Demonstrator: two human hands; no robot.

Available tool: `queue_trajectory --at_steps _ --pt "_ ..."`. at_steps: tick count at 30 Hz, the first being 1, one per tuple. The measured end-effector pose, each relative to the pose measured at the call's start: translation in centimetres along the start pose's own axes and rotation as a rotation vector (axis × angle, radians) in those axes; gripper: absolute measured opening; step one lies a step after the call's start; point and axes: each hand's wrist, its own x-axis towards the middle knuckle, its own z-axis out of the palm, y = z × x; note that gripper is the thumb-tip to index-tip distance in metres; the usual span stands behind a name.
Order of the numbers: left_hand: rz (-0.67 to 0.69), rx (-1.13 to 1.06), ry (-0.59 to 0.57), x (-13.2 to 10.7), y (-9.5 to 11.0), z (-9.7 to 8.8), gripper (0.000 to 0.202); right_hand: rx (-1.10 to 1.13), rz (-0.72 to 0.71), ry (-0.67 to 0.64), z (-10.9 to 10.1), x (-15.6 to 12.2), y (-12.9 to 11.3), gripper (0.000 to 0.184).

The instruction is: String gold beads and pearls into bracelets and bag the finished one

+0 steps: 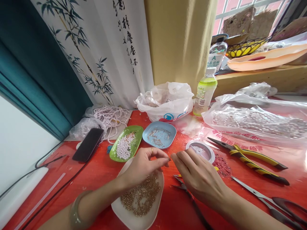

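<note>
Pinching some tiny blurry bit, around 5 o'clock from mid-view, in the fingers of the left hand. Curling the right hand in at its 3 o'clock, can't tell if gripping anything. Reaching over gold beads, 7 o'clock.

Bright daylight, window at right, stretched edges

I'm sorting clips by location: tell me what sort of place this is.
Probably a small beadwork space, perhaps in a home: the red table bears a white dish of gold-coloured beads, a green dish of pearly beads and yellow-and-black pliers.
</note>
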Motion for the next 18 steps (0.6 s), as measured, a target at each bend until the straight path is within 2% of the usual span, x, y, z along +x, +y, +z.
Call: queue_trajectory --at_steps 10,18 --pt "0.146 0.193 0.022 -0.24 -0.41 -0.13 0.014 -0.027 -0.012 -0.016 -0.01 -0.11 -0.2 0.036" --pt "0.244 0.33 0.055 -0.32 -0.52 -0.04 0.012 -0.051 0.002 -0.016 0.01 -0.13 -0.27 0.039"
